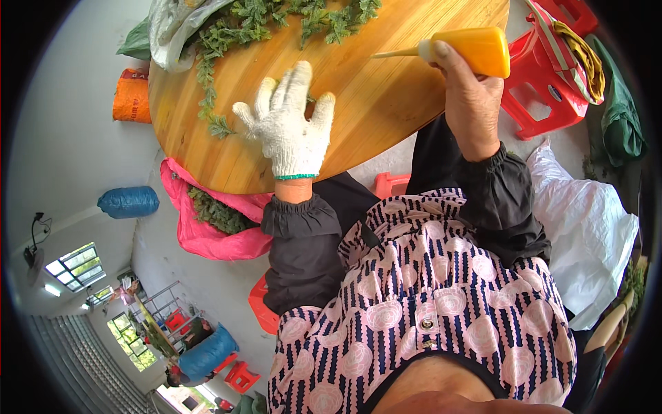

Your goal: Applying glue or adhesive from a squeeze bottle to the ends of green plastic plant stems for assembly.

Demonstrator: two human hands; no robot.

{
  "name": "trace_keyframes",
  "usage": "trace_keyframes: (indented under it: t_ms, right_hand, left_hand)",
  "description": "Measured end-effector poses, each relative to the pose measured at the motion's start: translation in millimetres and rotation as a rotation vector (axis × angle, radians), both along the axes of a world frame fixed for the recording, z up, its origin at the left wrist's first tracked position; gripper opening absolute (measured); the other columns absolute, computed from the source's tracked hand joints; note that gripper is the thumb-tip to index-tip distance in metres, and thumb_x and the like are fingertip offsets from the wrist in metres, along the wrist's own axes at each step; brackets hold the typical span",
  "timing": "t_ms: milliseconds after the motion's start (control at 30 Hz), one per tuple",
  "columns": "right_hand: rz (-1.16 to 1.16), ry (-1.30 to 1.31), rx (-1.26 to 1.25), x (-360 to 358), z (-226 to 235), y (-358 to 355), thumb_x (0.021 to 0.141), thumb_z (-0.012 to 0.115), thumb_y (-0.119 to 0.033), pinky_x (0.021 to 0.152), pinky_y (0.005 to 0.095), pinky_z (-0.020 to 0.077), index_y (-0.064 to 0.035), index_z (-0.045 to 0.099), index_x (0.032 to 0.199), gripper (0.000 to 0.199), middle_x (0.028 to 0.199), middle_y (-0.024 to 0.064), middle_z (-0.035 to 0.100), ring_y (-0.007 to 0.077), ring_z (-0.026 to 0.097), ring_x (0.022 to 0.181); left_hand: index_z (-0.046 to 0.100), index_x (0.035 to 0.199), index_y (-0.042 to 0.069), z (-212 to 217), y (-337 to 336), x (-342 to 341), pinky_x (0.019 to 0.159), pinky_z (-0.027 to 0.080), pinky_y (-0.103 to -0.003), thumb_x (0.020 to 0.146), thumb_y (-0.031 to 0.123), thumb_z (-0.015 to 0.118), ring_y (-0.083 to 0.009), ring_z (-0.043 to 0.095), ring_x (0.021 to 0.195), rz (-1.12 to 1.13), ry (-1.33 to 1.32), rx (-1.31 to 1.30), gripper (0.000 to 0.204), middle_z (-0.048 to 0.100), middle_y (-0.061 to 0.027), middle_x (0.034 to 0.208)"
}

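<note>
My left hand (289, 134), in a white knit glove with a green cuff edge, hovers over or rests on the round wooden table (376, 124); which one, I cannot tell. Its fingers are spread, and a small dark green bit shows beside the thumb. My bare right hand (474, 114) grips a yellow squeeze bottle (481, 52), tilted on its side above the tabletop. The bottle's long thin nozzle (396, 53) points left. Artificial green sprigs (252, 27) lie along the far side of the table, one strand (207, 90) trailing toward my left hand.
A pink bag (189, 228) of greenery sits below the table's left edge. Red plastic stools (545, 90) stand at the right, near a white sack (579, 228). Clear plastic (169, 34) covers the far left rim. Another person's arm (610, 328) shows at lower right.
</note>
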State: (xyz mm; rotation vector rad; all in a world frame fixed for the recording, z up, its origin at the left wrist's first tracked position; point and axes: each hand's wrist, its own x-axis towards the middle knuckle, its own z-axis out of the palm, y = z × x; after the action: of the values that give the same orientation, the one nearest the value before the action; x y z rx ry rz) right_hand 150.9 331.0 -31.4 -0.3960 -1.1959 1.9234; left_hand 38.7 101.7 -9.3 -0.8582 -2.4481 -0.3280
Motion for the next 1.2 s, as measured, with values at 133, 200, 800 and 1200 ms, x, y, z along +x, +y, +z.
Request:
trace_keyframes:
  t_ms: [133, 200, 800, 1200]
  right_hand:
    - [-0.043, 0.092, -0.170, -13.0, -4.5, 18.0, 0.093, 0.077, -0.014, 0.093, 0.0350, 0.0561, 0.0017, 0.068, 0.114, 0.028, 0.111, 0.0076, 0.071, 0.0183, 0.070, 0.103]
    - [-0.045, 0.101, -0.188, -13.6, -4.3, 19.4, 0.093, 0.078, -0.015, 0.094, 0.0350, 0.0555, 0.0012, 0.068, 0.115, 0.029, 0.112, 0.0073, 0.070, 0.0183, 0.068, 0.106]
    - [0.041, 0.146, -0.275, -11.0, 8.4, 5.8, 0.092, 0.081, -0.018, 0.084, 0.0290, 0.0539, -0.0009, 0.069, 0.111, 0.028, 0.102, 0.0048, 0.072, 0.0132, 0.069, 0.093]
    - [0.057, 0.106, -0.225, -10.2, -9.9, 16.2, 0.094, 0.079, -0.018, 0.097, 0.0341, 0.0524, 0.0001, 0.066, 0.119, 0.034, 0.115, 0.0070, 0.069, 0.0180, 0.067, 0.108]
  left_hand:
    - [0.070, 0.131, 0.033, 11.7, -39.1, -37.3, 0.118, 0.020, -0.069, 0.088, 0.029, 0.073, -0.0255, 0.057, 0.129, 0.065, 0.098, -0.331, 0.043, 0.069, 0.0015, 0.133]
    - [0.068, 0.133, 0.032, 22.1, -61.3, -60.7, 0.117, 0.021, -0.071, 0.088, 0.026, 0.072, -0.0257, 0.055, 0.132, 0.269, 0.045, -0.449, 0.046, 0.068, 0.0011, 0.136]
    - [0.059, 0.142, -0.003, 25.3, 21.5, -56.2, 0.070, 0.052, -0.025, 0.092, 0.008, 0.068, -0.0121, 0.068, 0.084, 0.165, -0.870, 0.762, 0.052, 0.071, -0.0111, 0.125]
    - [0.058, 0.141, -0.005, 36.5, -12.2, -2.6, 0.094, 0.055, -0.032, 0.097, 0.012, 0.067, -0.0217, 0.070, 0.113, 0.295, -0.528, 0.309, 0.048, 0.069, -0.0172, 0.132]
